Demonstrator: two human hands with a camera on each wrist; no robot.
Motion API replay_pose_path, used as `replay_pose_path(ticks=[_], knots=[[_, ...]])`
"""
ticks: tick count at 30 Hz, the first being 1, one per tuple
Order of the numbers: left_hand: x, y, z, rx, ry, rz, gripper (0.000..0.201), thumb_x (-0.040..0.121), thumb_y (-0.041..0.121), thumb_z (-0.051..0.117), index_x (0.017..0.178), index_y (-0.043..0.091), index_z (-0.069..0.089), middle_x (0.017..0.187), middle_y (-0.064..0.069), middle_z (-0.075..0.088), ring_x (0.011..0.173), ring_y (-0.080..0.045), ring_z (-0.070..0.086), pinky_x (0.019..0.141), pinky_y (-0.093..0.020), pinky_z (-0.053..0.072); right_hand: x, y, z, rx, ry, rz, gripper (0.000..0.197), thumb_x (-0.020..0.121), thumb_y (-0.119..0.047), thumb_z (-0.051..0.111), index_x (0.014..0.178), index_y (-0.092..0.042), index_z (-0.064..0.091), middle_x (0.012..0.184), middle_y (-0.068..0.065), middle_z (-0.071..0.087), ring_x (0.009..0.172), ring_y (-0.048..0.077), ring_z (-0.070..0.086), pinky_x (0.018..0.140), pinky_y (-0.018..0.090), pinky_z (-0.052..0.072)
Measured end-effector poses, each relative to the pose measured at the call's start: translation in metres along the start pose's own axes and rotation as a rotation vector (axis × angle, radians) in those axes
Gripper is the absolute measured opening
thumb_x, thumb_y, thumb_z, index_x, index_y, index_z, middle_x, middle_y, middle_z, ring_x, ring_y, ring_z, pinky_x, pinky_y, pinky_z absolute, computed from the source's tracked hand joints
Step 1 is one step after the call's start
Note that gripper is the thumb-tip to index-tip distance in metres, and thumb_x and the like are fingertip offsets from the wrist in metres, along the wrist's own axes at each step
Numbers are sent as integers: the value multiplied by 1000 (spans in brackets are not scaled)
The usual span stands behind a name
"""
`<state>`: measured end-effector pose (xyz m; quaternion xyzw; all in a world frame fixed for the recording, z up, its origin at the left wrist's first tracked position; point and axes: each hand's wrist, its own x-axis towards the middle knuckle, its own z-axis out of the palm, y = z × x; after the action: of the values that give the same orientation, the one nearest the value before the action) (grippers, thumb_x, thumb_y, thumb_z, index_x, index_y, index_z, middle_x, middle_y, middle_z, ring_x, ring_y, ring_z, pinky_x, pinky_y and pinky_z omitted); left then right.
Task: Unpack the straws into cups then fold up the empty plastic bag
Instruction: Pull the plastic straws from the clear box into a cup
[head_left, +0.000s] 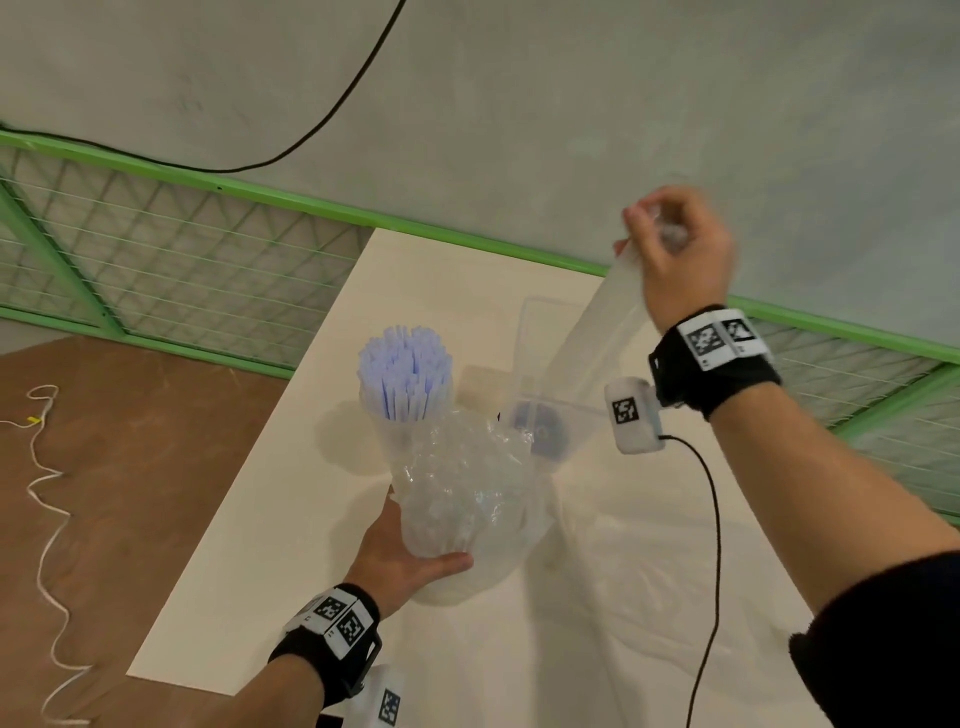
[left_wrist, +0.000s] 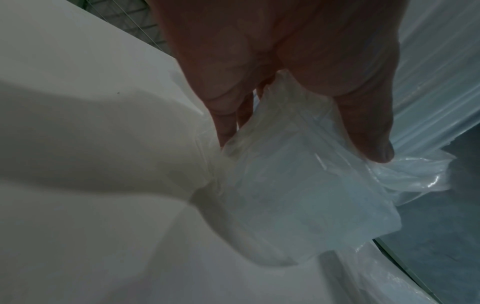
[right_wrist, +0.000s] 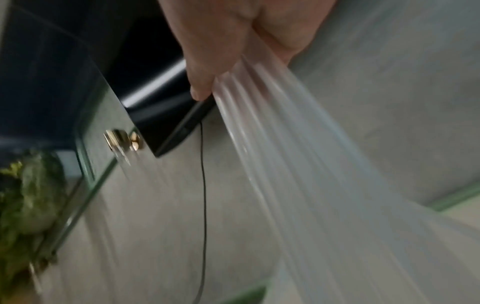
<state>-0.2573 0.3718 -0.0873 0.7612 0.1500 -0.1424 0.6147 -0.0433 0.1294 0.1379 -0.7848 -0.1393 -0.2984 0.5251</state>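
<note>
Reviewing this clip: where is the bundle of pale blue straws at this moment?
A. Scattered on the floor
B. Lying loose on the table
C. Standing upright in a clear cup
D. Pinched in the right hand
C. The straws stand upright in a clear cup on the table, while the right hand pinches only the plastic bag, pulled up and away.

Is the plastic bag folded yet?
No. The plastic bag is stretched between the raised right hand and left hand, its lower part crumpled.

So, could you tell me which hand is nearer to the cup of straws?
Left. The left hand grips the crumpled bag just below the cup of straws; the right hand is raised off to the side, pinching the bag's far end.
</note>
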Motion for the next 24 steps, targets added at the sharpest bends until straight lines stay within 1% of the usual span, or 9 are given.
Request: replay_pose_path(ticks=[2, 4, 6, 8, 10, 12, 14, 19, 24], knots=[[0, 0, 0, -7, 3, -6, 117, 30, 57, 96, 133, 29, 50, 114, 12, 69, 109, -5, 63, 103, -33, 48, -10, 19, 8, -195, -173, 53, 10, 88, -39, 67, 95, -32, 65, 86, -16, 67, 81, 15, 67, 81, 45, 56], [-1, 1, 0, -6, 5, -8, 117, 30, 57, 95, 133, 29, 49, 114, 12, 68, 109, -6, 62, 102, -32, 48, -20, 31, 11, -419, -411, 130, 27, 92, -47, 60, 113, -31, 65, 110, -10, 67, 105, 13, 61, 97, 36, 48], [-1, 0, 0, -4, 3, -8, 117, 30, 58, 95, 133, 29, 50, 114, 12, 69, 109, -5, 63, 102, -32, 48, -24, 35, 11, -556, -596, 258, 43, 95, -57, 48, 134, -40, 51, 145, -4, 49, 137, 21, 39, 113, 40, 32], [-1, 0, 0, 7, 0, -9, 117, 29, 60, 94, 133, 29, 50, 114, 12, 69, 109, -6, 63, 103, -33, 48, -23, 32, 8, -597, -618, 284, 46, 98, -55, 41, 142, -42, 40, 158, -3, 30, 148, 25, 19, 117, 48, 21], [0, 0, 0, 13, -2, -8, 118, 29, 62, 94, 133, 29, 50, 115, 11, 68, 110, -6, 63, 103, -33, 48, -24, 20, 2, -486, -545, 188, 35, 101, -34, 47, 136, -32, 50, 147, -3, 46, 136, 19, 41, 110, 39, 34], [0, 1, -1, 11, -2, -6, 119, 28, 62, 93, 134, 29, 49, 115, 11, 68, 110, -6, 62, 103, -32, 47, -34, -1, -4, -311, -522, 128, 32, 94, -7, 51, 116, -27, 61, 121, -5, 66, 104, 11, 65, 88, 25, 47], [0, 2, -1, 8, -8, -2, 120, 27, 63, 93, 134, 28, 50, 114, 11, 69, 109, -7, 63, 102, -32, 48, -54, -20, -9, -243, -634, 86, 42, 85, 8, 50, 104, -27, 63, 109, -5, 69, 89, 6, 70, 78, 20, 50], [-1, 2, -2, -1, -13, 5, 118, 27, 62, 93, 132, 27, 51, 113, 9, 69, 107, -6, 64, 99, -29, 48, -118, -34, -17, -290, -1045, 40, 57, 79, -8, 67, 131, -28, 51, 131, -11, 56, 109, 8, 58, 90, 20, 49], [-1, 1, -1, -14, -13, 5, 115, 28, 58, 95, 131, 28, 53, 112, 9, 71, 106, -6, 65, 98, -31, 50, -149, -23, -13, -220, -1043, 44, 57, 80, -20, 73, 132, -26, 50, 131, -14, 55, 116, 5, 53, 97, 23, 45]])
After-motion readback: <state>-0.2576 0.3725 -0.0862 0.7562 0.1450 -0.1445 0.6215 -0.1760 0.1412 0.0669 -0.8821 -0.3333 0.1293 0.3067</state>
